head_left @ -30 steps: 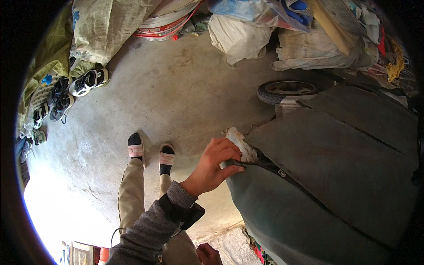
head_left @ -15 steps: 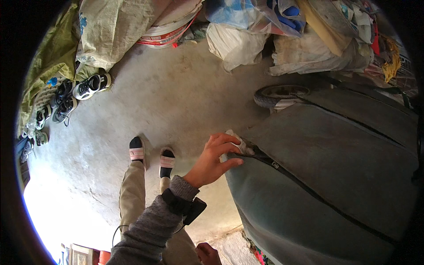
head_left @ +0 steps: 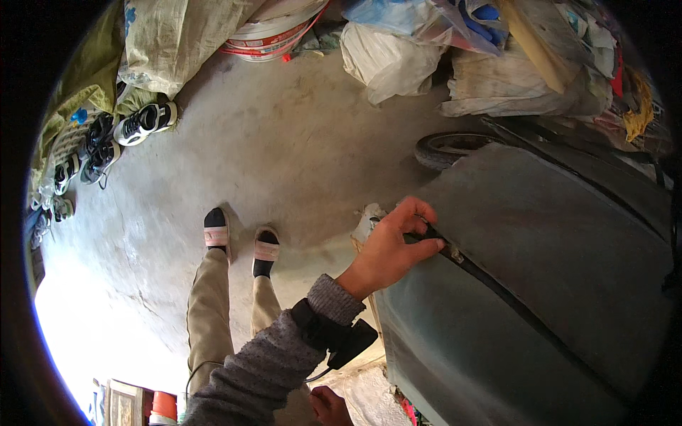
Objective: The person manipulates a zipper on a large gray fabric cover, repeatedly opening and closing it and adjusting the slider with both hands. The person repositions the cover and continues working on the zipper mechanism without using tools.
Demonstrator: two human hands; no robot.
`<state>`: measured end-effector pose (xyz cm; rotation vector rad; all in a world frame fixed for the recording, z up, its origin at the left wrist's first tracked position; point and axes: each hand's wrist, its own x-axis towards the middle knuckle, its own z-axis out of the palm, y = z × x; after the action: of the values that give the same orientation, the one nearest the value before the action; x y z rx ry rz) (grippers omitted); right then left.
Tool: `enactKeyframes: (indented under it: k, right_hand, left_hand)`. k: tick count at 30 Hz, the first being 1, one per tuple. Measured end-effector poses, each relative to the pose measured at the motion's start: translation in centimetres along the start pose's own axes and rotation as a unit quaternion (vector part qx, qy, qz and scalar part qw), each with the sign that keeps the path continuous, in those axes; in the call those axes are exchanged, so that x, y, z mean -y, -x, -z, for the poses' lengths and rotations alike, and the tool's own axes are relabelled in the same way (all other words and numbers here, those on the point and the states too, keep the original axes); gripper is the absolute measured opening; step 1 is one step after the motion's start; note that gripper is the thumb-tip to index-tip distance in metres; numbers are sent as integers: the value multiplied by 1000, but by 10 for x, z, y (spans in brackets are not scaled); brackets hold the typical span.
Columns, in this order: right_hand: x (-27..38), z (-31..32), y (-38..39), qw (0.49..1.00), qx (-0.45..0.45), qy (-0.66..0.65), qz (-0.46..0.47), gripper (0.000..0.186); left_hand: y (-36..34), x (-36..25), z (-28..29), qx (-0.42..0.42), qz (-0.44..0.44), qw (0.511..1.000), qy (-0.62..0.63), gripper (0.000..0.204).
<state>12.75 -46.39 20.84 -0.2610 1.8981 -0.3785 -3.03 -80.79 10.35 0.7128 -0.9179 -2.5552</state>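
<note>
A large grey-green cover [head_left: 511, 284] with a dark zipper-like strip [head_left: 511, 302] running across it lies to the right. My left hand [head_left: 394, 245] is closed at the strip's upper end, thumb and fingers pinching its edge. Just beyond my fingers on the strip is a small metal piece [head_left: 457, 255]. Beside the hand, a whitish, crumpled or worn bit [head_left: 371, 214] shows at the cover's corner. My right hand [head_left: 330, 406] is low at the bottom edge, mostly cut off, its fingers hard to make out.
A black-tyred wheel [head_left: 451, 148] shows beyond the cover. Several shoes [head_left: 99, 145] line the left side. Sacks [head_left: 181, 42], a bucket [head_left: 273, 35] and plastic bags [head_left: 391, 60] stand at the far side. An orange pot [head_left: 163, 406] is at the lower left.
My left hand has moved right along the strip, leaving the whitish bit at the corner and pinching the strip's edge. The view has shifted slightly.
</note>
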Motion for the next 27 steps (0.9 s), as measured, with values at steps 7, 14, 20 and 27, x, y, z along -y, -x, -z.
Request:
enactKeyframes:
  k: [7, 14, 20, 27]
  right_hand:
    - [-4, 8, -4, 998, 36, 25, -45, 9]
    - [-40, 14, -8, 984, 86, -42, -151, 22]
    - [-56, 9, -9, 991, 39, -76, -100, 23]
    - [-67, 14, -14, 984, 92, 13, -152, 28]
  left_hand:
    - [10, -2, -2, -11, -81, 997, 17, 29]
    - [14, -1, -6, -56, -81, 995, -7, 21]
    - [15, 3, -6, -54, -108, 992, 20, 13]
    - [15, 5, -8, -68, -47, 989, 123, 12]
